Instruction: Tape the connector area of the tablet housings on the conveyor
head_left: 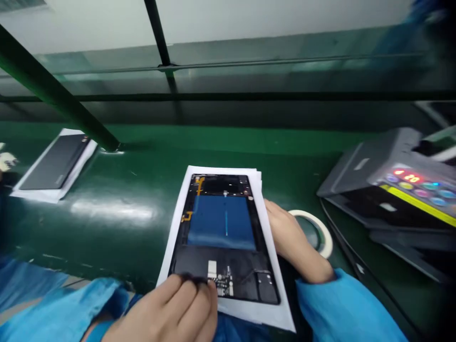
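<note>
An opened tablet [221, 219] lies on white paper sheets [256, 311] in front of me. Inside it show a blue battery panel, orange flex strips and a small circuit board [223, 284] near the lower edge. My left hand [174, 308] rests at the tablet's lower left, fingers curled and pressed together by the board. What its fingertips hold, if anything, is hidden. At the right edge of the paper is my right hand [290, 237], its fingers out of sight behind or under the sheets.
A tape roll [326, 235] lies right of my right hand. Beyond it stands a grey machine [388, 175] with a lit red display and a cable. Another dark tablet [53, 161] on paper lies at the left, near a slanted green post [64, 97]. The table [149, 161] is green.
</note>
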Motion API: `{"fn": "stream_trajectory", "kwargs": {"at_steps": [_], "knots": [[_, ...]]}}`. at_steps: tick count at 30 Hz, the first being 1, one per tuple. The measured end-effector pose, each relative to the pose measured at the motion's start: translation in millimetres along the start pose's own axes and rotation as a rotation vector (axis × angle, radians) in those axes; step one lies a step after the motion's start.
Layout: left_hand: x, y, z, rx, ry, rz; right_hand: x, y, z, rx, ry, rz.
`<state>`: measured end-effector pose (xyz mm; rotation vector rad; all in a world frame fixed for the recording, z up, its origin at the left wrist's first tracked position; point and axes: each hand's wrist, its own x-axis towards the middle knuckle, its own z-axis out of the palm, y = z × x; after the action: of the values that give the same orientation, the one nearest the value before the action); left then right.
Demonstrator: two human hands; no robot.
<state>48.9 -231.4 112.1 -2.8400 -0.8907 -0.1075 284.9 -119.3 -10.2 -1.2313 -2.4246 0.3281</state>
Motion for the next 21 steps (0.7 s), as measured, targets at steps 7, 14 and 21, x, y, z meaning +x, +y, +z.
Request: {"fn": "stream_trajectory", "kwargs": {"at_steps": [7,14,21], "knots": [[-20,14,76.8,-0.047,0.011,-0.007,-41,-7,-24,-0.311,0.239,0.128],[-23,6,90.3,-0.106,0.068,0.049,-88,45,-58,-0.733,0.577,0.498],[-23,11,97.3,-0.083,0.141,0.025,-82,59,-48,-0.782,0.556,0.5]]}}
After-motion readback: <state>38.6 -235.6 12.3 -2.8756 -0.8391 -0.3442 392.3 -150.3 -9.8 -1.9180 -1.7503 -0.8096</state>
